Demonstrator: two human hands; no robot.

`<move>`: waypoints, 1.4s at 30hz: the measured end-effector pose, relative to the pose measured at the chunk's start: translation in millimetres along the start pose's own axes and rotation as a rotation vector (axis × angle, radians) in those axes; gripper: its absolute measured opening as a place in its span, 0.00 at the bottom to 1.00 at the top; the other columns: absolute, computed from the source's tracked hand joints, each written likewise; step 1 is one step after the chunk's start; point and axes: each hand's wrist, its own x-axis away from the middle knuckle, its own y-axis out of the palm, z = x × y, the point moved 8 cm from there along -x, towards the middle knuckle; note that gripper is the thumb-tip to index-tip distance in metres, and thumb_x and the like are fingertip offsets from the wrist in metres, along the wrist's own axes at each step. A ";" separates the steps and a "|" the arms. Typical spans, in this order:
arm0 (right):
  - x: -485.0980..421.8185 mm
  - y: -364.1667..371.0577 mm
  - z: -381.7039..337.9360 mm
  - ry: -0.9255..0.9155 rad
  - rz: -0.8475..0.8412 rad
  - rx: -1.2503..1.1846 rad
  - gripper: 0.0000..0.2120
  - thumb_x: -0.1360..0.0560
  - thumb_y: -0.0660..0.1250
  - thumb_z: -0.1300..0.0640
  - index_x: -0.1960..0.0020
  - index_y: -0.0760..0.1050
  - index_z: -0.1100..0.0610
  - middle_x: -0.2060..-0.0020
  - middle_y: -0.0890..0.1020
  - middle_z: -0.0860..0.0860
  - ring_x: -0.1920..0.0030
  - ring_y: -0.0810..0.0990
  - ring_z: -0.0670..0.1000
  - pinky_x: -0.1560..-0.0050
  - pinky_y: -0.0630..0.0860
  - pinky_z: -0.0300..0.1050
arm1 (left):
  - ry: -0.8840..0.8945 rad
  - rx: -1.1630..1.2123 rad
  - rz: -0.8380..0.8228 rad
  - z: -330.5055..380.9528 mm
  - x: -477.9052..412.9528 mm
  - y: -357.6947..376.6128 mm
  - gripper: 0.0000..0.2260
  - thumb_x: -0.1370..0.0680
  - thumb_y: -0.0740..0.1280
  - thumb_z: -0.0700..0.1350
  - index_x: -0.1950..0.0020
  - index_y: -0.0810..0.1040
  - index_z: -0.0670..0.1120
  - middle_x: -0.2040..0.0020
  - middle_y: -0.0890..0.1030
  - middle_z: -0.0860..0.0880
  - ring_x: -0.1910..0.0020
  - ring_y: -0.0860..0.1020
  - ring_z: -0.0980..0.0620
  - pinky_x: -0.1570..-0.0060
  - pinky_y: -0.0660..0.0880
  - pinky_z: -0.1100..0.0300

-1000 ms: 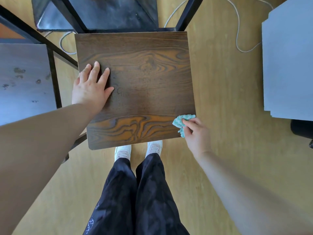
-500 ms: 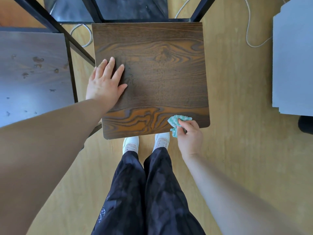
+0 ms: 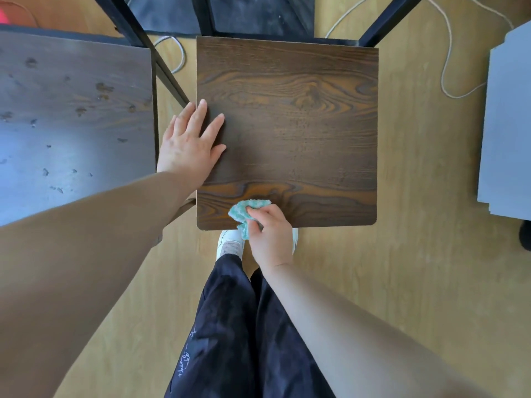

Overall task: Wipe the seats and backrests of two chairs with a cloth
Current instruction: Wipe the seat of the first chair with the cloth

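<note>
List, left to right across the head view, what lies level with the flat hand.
stained grey seat → left hand → brown wooden seat → grey board

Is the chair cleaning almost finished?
Probably not. The brown wood-grain chair seat shows no spots, and the right hand grips the fluffy teal cloth on its front edge while the left hand lies flat on it. The dusty greyish seat on the left looks spotted, so it and the backrests likely wait.

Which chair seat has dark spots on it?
The seat on the left, dotted with dark spots. The central seat, under the left hand and the cloth, shows only wood grain.
</note>
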 end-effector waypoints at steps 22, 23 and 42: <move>-234.3 -203.6 50.9 0.237 0.415 0.200 0.14 0.22 0.65 0.62 0.37 0.79 0.60 0.37 0.76 0.54 0.40 0.78 0.52 0.46 0.65 0.27 | -0.072 0.022 -0.027 -17.4 -19.4 -5.7 0.26 0.17 0.56 0.58 0.20 0.57 0.54 0.18 0.52 0.46 0.20 0.50 0.43 0.23 0.53 0.46; -239.8 -204.8 54.9 0.257 0.408 0.202 0.14 0.22 0.65 0.62 0.37 0.79 0.61 0.37 0.76 0.54 0.40 0.78 0.52 0.45 0.67 0.28 | -0.075 0.022 -0.032 -17.4 -20.9 -4.3 0.27 0.17 0.57 0.58 0.20 0.57 0.54 0.18 0.52 0.46 0.20 0.50 0.43 0.24 0.53 0.46; -209.0 -57.7 -52.3 -0.233 0.068 0.345 0.15 0.22 0.64 0.62 0.36 0.79 0.58 0.43 0.77 0.53 0.44 0.75 0.57 0.42 0.74 0.49 | -0.110 0.031 -0.061 -23.6 -15.1 3.1 0.27 0.16 0.53 0.58 0.19 0.53 0.52 0.18 0.50 0.47 0.20 0.48 0.45 0.23 0.53 0.46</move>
